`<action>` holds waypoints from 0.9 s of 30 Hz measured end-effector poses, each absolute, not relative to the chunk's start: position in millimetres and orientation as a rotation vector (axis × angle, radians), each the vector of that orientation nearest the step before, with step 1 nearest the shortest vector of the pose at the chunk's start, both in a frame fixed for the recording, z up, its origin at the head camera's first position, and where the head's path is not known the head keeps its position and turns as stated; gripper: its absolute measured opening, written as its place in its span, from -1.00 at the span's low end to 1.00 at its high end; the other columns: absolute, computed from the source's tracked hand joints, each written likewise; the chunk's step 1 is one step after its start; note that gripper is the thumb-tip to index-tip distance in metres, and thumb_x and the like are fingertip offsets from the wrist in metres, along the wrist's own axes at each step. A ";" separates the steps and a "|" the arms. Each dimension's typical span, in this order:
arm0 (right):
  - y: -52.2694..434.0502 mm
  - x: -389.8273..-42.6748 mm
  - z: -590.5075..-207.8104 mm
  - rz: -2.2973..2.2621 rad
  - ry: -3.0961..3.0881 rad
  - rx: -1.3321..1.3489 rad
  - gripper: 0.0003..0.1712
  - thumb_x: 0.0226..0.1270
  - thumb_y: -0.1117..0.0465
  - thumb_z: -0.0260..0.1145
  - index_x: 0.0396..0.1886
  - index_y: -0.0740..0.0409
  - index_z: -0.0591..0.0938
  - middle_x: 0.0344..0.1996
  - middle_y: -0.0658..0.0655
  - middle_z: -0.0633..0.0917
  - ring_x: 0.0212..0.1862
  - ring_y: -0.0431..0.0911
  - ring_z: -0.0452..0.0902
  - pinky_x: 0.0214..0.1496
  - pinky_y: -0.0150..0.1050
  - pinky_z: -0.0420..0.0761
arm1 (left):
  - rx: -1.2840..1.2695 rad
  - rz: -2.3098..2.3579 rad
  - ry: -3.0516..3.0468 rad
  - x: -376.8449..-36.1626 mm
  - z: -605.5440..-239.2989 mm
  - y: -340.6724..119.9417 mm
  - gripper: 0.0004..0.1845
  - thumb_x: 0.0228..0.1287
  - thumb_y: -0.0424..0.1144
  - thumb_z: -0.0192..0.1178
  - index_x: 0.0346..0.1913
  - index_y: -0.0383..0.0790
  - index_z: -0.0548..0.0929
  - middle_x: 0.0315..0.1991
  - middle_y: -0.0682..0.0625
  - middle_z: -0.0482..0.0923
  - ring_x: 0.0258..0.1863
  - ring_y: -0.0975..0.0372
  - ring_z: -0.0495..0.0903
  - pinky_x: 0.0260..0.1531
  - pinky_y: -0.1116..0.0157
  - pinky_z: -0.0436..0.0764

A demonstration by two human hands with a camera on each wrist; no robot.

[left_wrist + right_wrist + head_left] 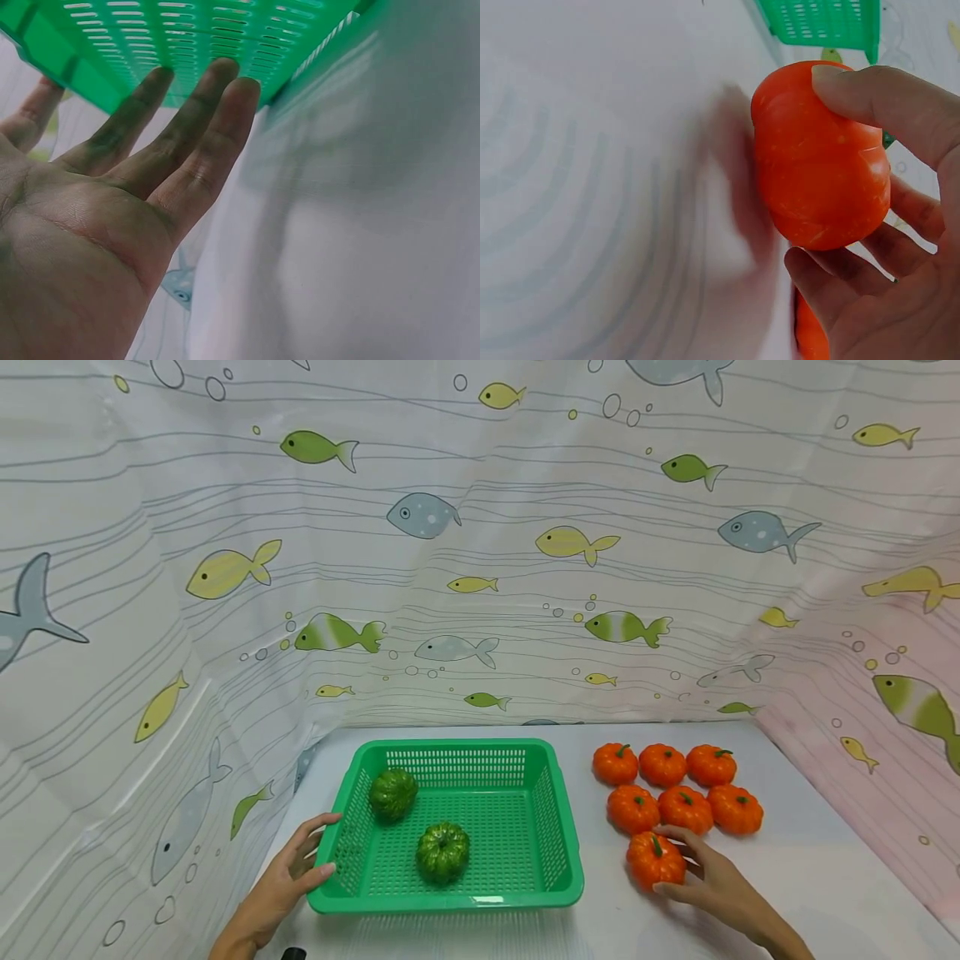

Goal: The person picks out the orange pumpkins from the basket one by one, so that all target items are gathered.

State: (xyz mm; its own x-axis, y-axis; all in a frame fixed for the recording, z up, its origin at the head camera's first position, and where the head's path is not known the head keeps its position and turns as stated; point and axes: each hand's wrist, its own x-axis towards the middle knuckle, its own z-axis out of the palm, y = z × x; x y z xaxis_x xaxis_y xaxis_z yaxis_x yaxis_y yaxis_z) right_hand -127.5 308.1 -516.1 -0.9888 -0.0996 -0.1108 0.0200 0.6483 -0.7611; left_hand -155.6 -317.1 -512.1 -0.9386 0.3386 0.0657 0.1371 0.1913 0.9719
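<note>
Orange pumpkins (674,797): 7 total; green pumpkins (417,823): 2, 1 basket (558,827).

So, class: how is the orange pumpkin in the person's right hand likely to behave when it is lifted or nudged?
The orange pumpkin looks smooth and glossy, so it may be a little slippery. The right hand grips it with thumb and fingertips alone, so it is probably light for its size. Its rounded, squat body could roll if tipped onto its side, but should sit steady upright.

Fish-print curtain (480,568) behind white table (825,877)
</note>
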 end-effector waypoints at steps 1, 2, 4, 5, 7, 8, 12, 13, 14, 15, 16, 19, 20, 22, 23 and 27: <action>308.2 -127.5 -516.7 -1.262 2.717 -0.065 -0.12 -0.04 -0.14 0.51 0.28 -0.20 0.31 0.26 0.04 0.40 0.28 0.09 0.34 0.23 -0.05 0.46 | 0.453 1.846 2.293 -155.3 -512.2 -317.1 -0.38 0.46 -0.33 -0.05 0.48 0.06 0.05 0.48 -0.15 -0.16 0.40 -0.33 -0.22 0.12 -0.46 -0.03; 308.2 -127.4 -517.2 -1.265 2.711 -0.065 -0.12 -0.03 -0.14 0.51 0.29 -0.20 0.30 0.26 0.04 0.40 0.28 0.09 0.34 0.22 -0.05 0.47 | 0.445 1.848 2.293 -154.8 -512.1 -317.2 -0.38 0.46 -0.34 -0.05 0.48 0.06 0.05 0.48 -0.14 -0.15 0.41 -0.32 -0.22 0.13 -0.46 -0.03; 308.4 -127.9 -518.2 -1.268 2.703 -0.069 -0.12 -0.03 -0.14 0.51 0.29 -0.20 0.30 0.27 0.06 0.39 0.28 0.10 0.34 0.22 -0.05 0.47 | 0.431 1.848 2.296 -154.0 -511.6 -317.5 -0.38 0.45 -0.33 -0.05 0.48 0.06 0.05 0.48 -0.14 -0.15 0.41 -0.32 -0.21 0.13 -0.45 -0.02; 308.4 -128.4 -518.5 -1.271 2.701 -0.069 -0.11 -0.03 -0.14 0.51 0.29 -0.19 0.30 0.27 0.07 0.39 0.28 0.10 0.34 0.21 -0.05 0.48 | 0.420 1.850 2.297 -153.7 -511.3 -317.5 -0.38 0.45 -0.33 -0.05 0.48 0.07 0.06 0.48 -0.13 -0.14 0.41 -0.31 -0.20 0.14 -0.44 -0.01; 308.6 -129.7 -519.0 -1.275 2.697 -0.069 -0.11 -0.04 -0.14 0.51 0.30 -0.19 0.30 0.27 0.09 0.39 0.27 0.11 0.35 0.21 -0.05 0.48 | 0.411 1.856 2.291 -153.3 -510.8 -317.6 -0.38 0.45 -0.33 -0.05 0.48 0.07 0.06 0.48 -0.15 -0.13 0.41 -0.30 -0.17 0.14 -0.40 0.09; 308.8 -130.4 -519.2 -1.272 2.698 -0.068 -0.10 -0.04 -0.14 0.51 0.30 -0.19 0.30 0.27 0.09 0.39 0.27 0.11 0.35 0.21 -0.05 0.48 | 0.408 1.857 2.291 -153.2 -510.5 -317.7 -0.38 0.45 -0.33 -0.05 0.48 0.06 0.06 0.48 -0.15 -0.13 0.41 -0.30 -0.17 0.14 -0.39 0.12; 308.5 -133.2 -518.9 -1.281 2.674 -0.068 -0.10 -0.01 -0.14 0.50 0.32 -0.17 0.29 0.28 0.12 0.38 0.27 0.13 0.34 0.21 -0.01 0.48 | 0.394 1.855 2.293 -151.8 -509.0 -319.0 -0.38 0.45 -0.32 -0.05 0.48 0.07 0.06 0.47 -0.15 -0.12 0.41 -0.29 -0.15 0.13 -0.37 0.17; 308.4 -133.6 -518.6 -1.282 2.664 -0.066 -0.11 0.01 -0.15 0.49 0.33 -0.16 0.29 0.28 0.12 0.38 0.27 0.13 0.34 0.21 0.00 0.48 | 0.386 1.848 2.302 -151.2 -508.4 -319.6 -0.38 0.45 -0.32 -0.03 0.47 0.08 0.07 0.47 -0.14 -0.11 0.41 -0.29 -0.15 0.14 -0.38 0.15; 308.5 -133.7 -518.0 -1.279 2.655 -0.067 -0.13 0.02 -0.15 0.48 0.33 -0.17 0.30 0.28 0.13 0.38 0.27 0.14 0.34 0.21 0.01 0.48 | 0.381 1.837 2.315 -150.6 -507.6 -320.3 -0.39 0.44 -0.31 -0.02 0.47 0.08 0.09 0.47 -0.13 -0.10 0.41 -0.28 -0.14 0.16 -0.36 0.15; 308.7 -133.6 -517.0 -1.282 2.644 -0.068 -0.15 0.05 -0.14 0.46 0.33 -0.17 0.31 0.28 0.12 0.38 0.26 0.14 0.34 0.21 0.00 0.48 | 0.375 1.827 2.319 -149.9 -506.6 -321.2 -0.39 0.45 -0.31 -0.01 0.47 0.08 0.09 0.47 -0.12 -0.08 0.41 -0.27 -0.11 0.17 -0.32 0.19; 309.1 -133.6 -515.7 -1.285 2.632 -0.072 -0.18 0.07 -0.14 0.45 0.32 -0.18 0.32 0.28 0.11 0.39 0.27 0.13 0.33 0.20 -0.01 0.49 | 0.372 1.815 2.323 -149.5 -505.3 -322.1 -0.39 0.45 -0.30 0.00 0.47 0.09 0.10 0.46 -0.11 -0.07 0.40 -0.27 -0.07 0.17 -0.28 0.24; 311.7 -134.1 -508.6 -1.294 2.619 -0.092 -0.26 0.15 -0.14 0.39 0.32 -0.20 0.35 0.27 0.06 0.41 0.27 0.10 0.33 0.16 -0.13 0.54 | 0.325 1.754 2.362 -147.6 -497.0 -324.7 -0.40 0.44 -0.25 0.04 0.46 0.14 0.15 0.44 -0.04 0.01 0.35 -0.21 0.14 0.10 -0.09 0.45; 313.1 -134.1 -504.5 -1.295 2.619 -0.110 -0.28 0.19 -0.14 0.36 0.33 -0.19 0.35 0.27 0.06 0.42 0.27 0.10 0.33 0.14 -0.19 0.55 | 0.306 1.722 2.392 -146.7 -492.9 -325.2 -0.42 0.45 -0.22 0.05 0.45 0.15 0.16 0.43 -0.01 0.05 0.32 -0.18 0.22 0.06 -0.04 0.49; 316.8 -134.7 -494.4 -1.281 2.646 -0.166 -0.31 0.25 -0.13 0.30 0.35 -0.12 0.35 0.27 0.08 0.43 0.28 0.12 0.32 0.08 -0.23 0.58 | 0.269 1.622 2.524 -144.2 -482.5 -324.3 -0.46 0.45 -0.11 0.05 0.42 0.19 0.21 0.40 0.00 0.14 0.24 -0.12 0.37 -0.01 -0.02 0.55; 318.5 -135.0 -488.5 -1.263 2.678 -0.187 -0.32 0.28 -0.13 0.27 0.36 -0.10 0.36 0.27 0.08 0.43 0.28 0.12 0.32 0.06 -0.24 0.59 | 0.262 1.546 2.622 -142.8 -476.5 -323.1 -0.48 0.44 -0.05 0.04 0.41 0.20 0.23 0.38 -0.01 0.19 0.19 -0.08 0.43 -0.04 -0.02 0.56; 322.8 -135.4 -460.6 -1.143 2.878 -0.266 -0.40 0.40 -0.15 0.13 0.37 -0.09 0.36 0.27 0.11 0.43 0.22 0.18 0.37 0.02 0.02 0.59 | 0.373 1.147 3.099 -143.4 -448.6 -313.3 -0.45 0.42 0.02 0.05 0.42 0.11 0.26 0.32 -0.15 0.29 0.15 -0.09 0.45 -0.08 -0.15 0.50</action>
State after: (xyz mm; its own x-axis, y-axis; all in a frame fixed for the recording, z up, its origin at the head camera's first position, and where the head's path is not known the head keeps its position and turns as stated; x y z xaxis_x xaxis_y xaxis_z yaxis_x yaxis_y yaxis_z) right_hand -135.4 322.8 -460.6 -0.9848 -0.1706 0.0318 -0.1460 0.7151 -0.6836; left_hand -143.4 -313.3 -448.6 -0.9582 0.1444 0.2470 0.2703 0.7392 0.6168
